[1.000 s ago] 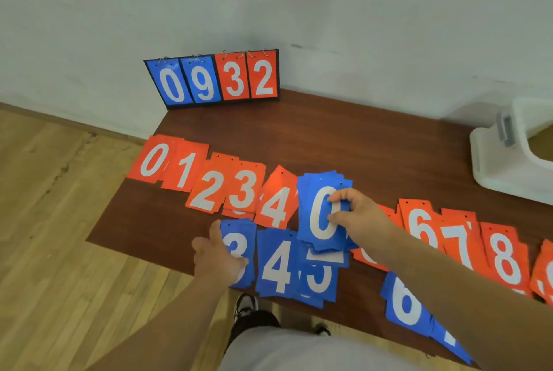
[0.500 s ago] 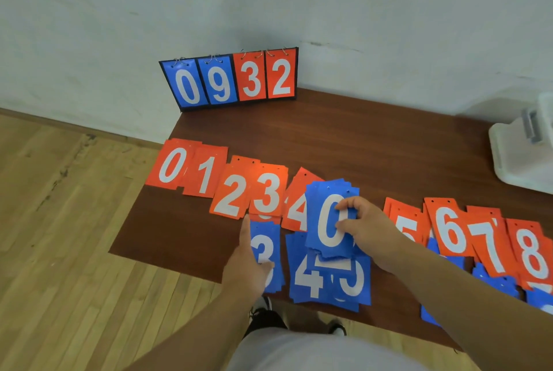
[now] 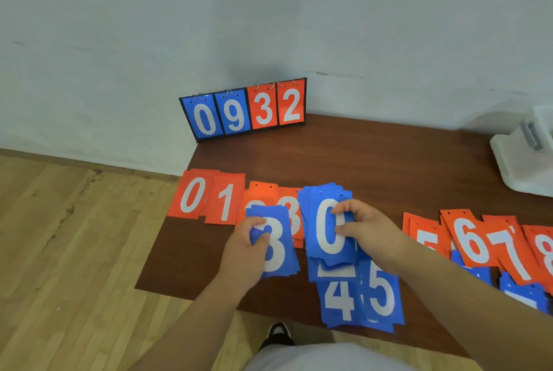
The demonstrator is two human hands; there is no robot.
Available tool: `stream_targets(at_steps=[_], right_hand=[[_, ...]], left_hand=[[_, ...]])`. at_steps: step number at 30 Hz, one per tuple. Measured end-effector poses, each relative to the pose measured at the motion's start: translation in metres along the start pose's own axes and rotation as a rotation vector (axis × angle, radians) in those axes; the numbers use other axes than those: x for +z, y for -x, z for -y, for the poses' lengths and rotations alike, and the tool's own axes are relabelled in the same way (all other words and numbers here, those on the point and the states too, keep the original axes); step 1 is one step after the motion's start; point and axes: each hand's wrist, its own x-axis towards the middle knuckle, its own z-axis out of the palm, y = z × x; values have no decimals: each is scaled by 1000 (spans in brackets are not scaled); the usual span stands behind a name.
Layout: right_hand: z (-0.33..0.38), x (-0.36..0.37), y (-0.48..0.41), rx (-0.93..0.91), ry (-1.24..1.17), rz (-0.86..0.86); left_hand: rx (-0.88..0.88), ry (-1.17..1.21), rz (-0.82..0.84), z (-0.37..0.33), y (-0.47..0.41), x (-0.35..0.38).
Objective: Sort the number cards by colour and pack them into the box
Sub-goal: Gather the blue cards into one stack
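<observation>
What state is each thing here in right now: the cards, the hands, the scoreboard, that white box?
Left hand: gripping the blue 3 cards, lifted over the orange row.
Right hand: gripping the blue 0 stack.
Blue 4 and 5 cards: lying flat on the table, overlapping.
Orange cards: lying flat in a row, unpacked.
Scoreboard: standing upright, showing 0932.
White box: at the table's edge, mostly out of view.

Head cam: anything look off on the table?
Nothing damaged. Blue 4 and 5 cards overhang the table front edge; blue 3 stack in the left hand covers the orange 2.
</observation>
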Motion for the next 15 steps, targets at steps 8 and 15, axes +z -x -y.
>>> stream_targets(at_steps=[8, 15], right_hand=[[14, -8, 25, -106, -659, 191], [6, -14, 44, -99, -487, -106]], left_hand=[[113, 164, 125, -61, -6, 14], [314, 221, 331, -112, 10, 28]])
